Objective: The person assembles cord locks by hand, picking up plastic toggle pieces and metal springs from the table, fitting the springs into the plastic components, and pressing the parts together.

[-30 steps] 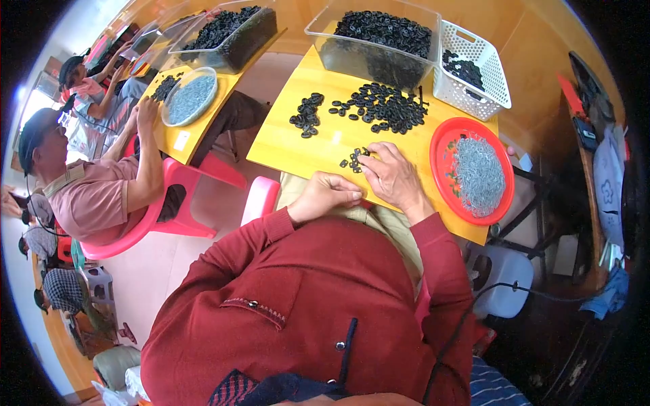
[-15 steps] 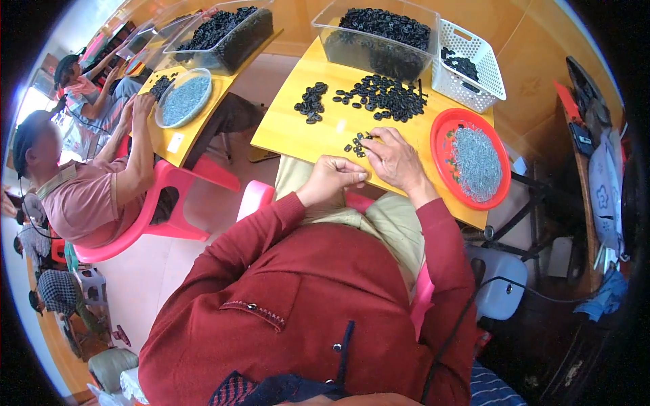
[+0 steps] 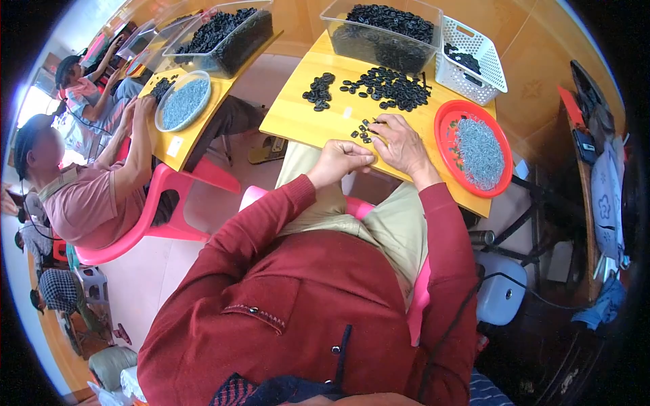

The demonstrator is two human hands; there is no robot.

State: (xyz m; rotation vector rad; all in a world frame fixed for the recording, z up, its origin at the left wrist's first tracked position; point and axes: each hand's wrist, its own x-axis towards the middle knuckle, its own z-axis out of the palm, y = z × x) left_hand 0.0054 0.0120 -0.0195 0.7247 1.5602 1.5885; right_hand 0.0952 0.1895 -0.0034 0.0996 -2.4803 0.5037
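My left hand [image 3: 342, 162] is closed in a pinch just off the yellow table's near edge; whatever lies between thumb and fingertips is too small to make out. Beside it, my right hand [image 3: 402, 146] reaches over the edge, its fingers curled at a little group of black oval pieces [image 3: 363, 132]. Its fingertips meet the pieces there, and what they grip is hidden. Farther back lie a small pile of black oval pieces [image 3: 318, 92] and a wider one [image 3: 391, 88]. To the right, a red plate [image 3: 442, 129] holds a heap of thin silvery metal parts [image 3: 482, 153].
At the back of the yellow table [image 3: 292, 116] stand a clear bin [image 3: 383, 53] full of black pieces and a white perforated basket [image 3: 467, 84]. On the left, a co-worker [image 3: 91, 193] sits on a pink chair [image 3: 159, 203] at another table. A cable [image 3: 535, 287] hangs at the right.
The table and its contents sit slightly higher and farther right in view. Both hands have shifted with them, the left still pinched and the right still at the small group.
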